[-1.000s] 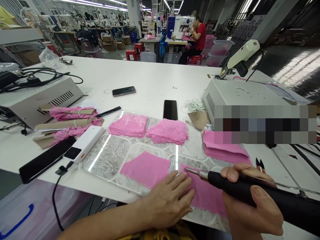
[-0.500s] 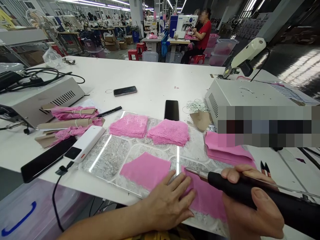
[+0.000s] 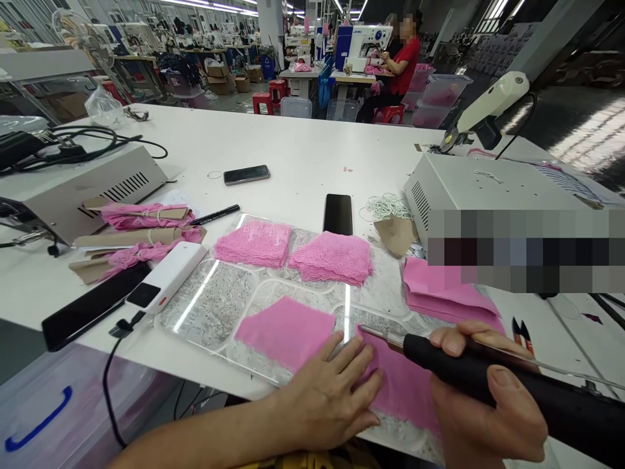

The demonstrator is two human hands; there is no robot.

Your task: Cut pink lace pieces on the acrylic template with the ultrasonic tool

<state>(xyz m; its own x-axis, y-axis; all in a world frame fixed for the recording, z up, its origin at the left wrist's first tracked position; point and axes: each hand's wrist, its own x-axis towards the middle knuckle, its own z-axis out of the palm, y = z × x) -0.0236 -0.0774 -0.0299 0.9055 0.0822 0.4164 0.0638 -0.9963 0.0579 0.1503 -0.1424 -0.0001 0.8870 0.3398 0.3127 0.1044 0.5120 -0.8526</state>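
Observation:
My left hand (image 3: 329, 394) lies flat, fingers stretched out, pressing on a pink fabric piece (image 3: 403, 384) on the clear, patterned board (image 3: 195, 306). My right hand (image 3: 493, 397) is wrapped round a black-handled tool (image 3: 459, 365) that looks like a soldering iron. Its slim metal tip points left and meets the upper left corner of that piece, just beyond my left fingertips. Another pink fabric piece (image 3: 288, 332) lies flat to the left. Behind are two stacks of pink lace, the left stack (image 3: 254, 244) and the right stack (image 3: 334, 257).
Folded pink fabric (image 3: 449, 293) lies at the right, by a grey metal box (image 3: 488, 189). A white power bank (image 3: 168, 277) with a cable, tied pink bundles (image 3: 146, 215) and two phones, one black (image 3: 338, 213), lie around the board. A person in red (image 3: 405, 65) sits at a sewing machine beyond.
Both hands, the tool and the fabric hold nearly the same places. The camera view has shifted slightly.

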